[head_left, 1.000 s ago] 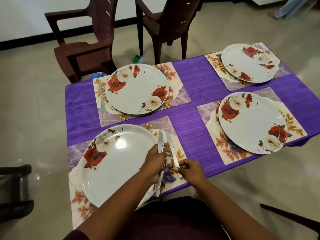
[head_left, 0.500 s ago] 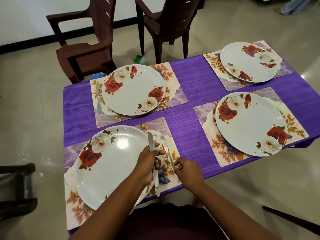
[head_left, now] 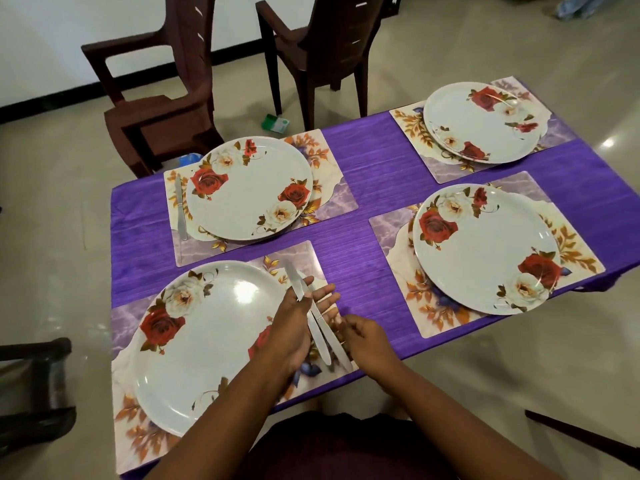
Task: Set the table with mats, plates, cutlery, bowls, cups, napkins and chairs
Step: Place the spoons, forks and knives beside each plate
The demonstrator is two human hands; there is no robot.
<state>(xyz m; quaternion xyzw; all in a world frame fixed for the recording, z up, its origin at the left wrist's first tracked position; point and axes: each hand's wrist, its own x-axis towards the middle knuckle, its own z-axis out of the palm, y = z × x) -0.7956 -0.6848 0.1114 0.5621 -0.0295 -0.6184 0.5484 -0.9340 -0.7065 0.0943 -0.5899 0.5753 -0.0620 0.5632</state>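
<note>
Head camera. Saw the left hand (head_left: 298, 323) reaching over the right rim of the nearest plate (head_left: 207, 341), fingers almost straight and fanned, with two knives (head_left: 320, 327) running along them, blades pointing away from the body. Could not tell whether lightly carried or pressed down onto the nearest mat (head_left: 298, 258). Saw the right hand (head_left: 363, 337) just right of the knife handles, fingers curled toward them; could not make out whether actually pinching one. Placed both knives just right of the nearest plate, over its mat, close together and slanted, so judged neither properly laid yet. Farther out from the nearest plate, found a second plate (head_left: 249, 188) directly beyond it with a single knife (head_left: 180, 206) already lying at its left edge. Found a third plate (head_left: 485, 247) to the right and a fourth plate (head_left: 481, 123) beyond and to the right, each on its own mat over the purple cloth (head_left: 374, 174), neither with cutlery in sight. Spotted two brown chairs (head_left: 162, 98) well beyond, standing back from the table rather than tucked in. Judged mats and plates done, knives barely begun. Judged the rest of the cutlery, bowls, cups, napkins and chair placement all left to do, none of those smaller items showing anywhere.
</note>
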